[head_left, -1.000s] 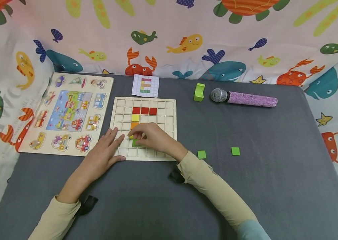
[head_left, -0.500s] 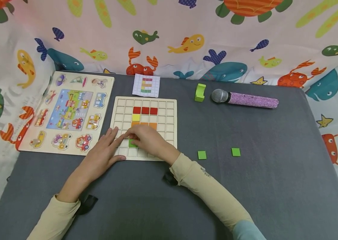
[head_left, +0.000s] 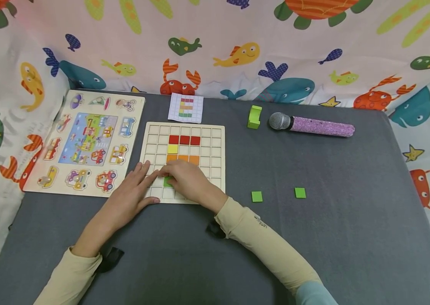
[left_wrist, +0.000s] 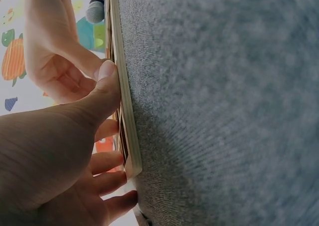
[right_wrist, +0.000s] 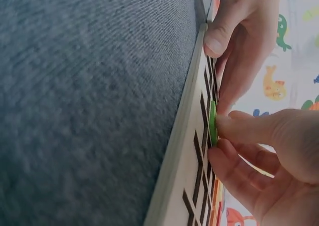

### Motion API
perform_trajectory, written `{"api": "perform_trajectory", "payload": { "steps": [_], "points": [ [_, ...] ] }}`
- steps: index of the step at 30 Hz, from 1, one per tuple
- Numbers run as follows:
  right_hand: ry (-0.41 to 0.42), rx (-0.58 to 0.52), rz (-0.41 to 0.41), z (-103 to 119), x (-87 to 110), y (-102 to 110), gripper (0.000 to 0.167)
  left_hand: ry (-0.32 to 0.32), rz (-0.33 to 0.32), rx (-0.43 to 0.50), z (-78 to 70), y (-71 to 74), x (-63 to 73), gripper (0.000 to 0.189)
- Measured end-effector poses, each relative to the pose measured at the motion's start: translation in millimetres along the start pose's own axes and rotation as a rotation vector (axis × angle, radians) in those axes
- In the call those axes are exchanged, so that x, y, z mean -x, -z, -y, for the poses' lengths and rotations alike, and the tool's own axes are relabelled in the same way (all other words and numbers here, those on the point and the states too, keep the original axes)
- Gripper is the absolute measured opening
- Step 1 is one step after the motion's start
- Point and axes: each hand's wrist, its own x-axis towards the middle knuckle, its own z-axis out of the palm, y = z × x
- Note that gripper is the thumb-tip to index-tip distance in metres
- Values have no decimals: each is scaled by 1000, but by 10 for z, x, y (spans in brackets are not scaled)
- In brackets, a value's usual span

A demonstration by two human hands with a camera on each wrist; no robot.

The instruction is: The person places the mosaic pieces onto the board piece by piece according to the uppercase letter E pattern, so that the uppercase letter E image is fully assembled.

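A wooden grid board [head_left: 212,173] lies on the table with square tiles in it: a red row [head_left: 185,140], a yellow tile [head_left: 172,149] below it, and an orange row [head_left: 194,159] partly covered by fingers. My left hand [head_left: 129,198] rests on the board's left side, fingers spread, thumb at the near edge. My right hand [head_left: 192,182] holds a green tile [head_left: 167,182] at the board's lower left cells. In the right wrist view the thumb lies against the green tile [right_wrist: 213,123] and a finger is at its edge. What lies under the right hand is hidden.
Two loose green tiles [head_left: 257,196] lie right of the board. A paper pattern card [head_left: 196,108] is behind it. A picture puzzle [head_left: 35,161] stands left. A green block [head_left: 254,117] and a pink microphone [head_left: 322,127] lie at the back right.
My right hand has moved slightly left with the green tile, its fingertips now near the left index finger. The left hand has stayed in place.
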Motion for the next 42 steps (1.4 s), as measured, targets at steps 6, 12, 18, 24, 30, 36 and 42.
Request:
{"api": "perform_trajectory", "payload": {
  "steps": [6,12,18,24,30,36,42],
  "points": [
    [30,-11,31,11,76,80,28,15,3,-12,1,5,18,73],
    [11,-111,27,-113,321,283,28,25,10,-8,-4,7,30,74],
    [-3,-203,-70,-431,698,462,26,17,14,-13,-7,-2,21,75],
    [-102,-269,-190,-767,1173,578,30,8,7,-18,-5,-7,18,75],
    [-182,-302,-260,-1016,1599,609,32,9,-1,-23,14,0,28,75],
    [-230,-262,-233,-1102,1844,577,38,13,13,-10,5,-2,21,75],
    [-227,-206,-207,-1087,1881,488,40,9,13,-1,-10,-7,7,75]
  ]
}}
